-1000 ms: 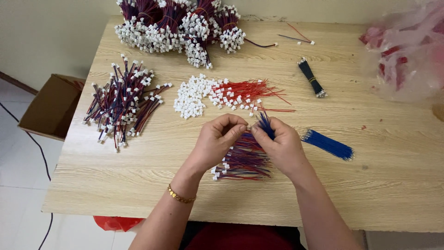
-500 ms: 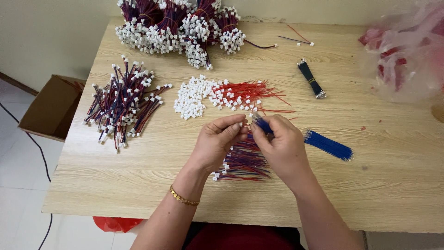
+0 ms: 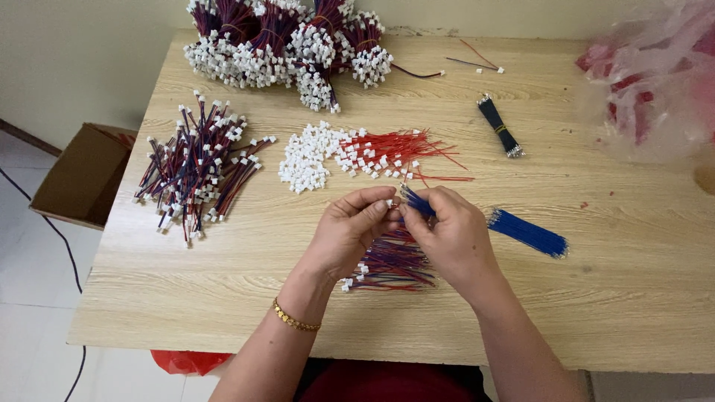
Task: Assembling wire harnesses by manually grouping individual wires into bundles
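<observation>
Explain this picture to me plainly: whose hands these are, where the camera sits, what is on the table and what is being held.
No machine here: a person works with bare hands, filmed by a camera on their head looking down. The left hand pinches a small white connector; the right hand holds blue wires up to it. Under the hands lies a bunch of red and blue wires. On the wooden table are loose white connectors, red wires, a blue wire bundle, a black bundle and heaps of finished leads.
</observation>
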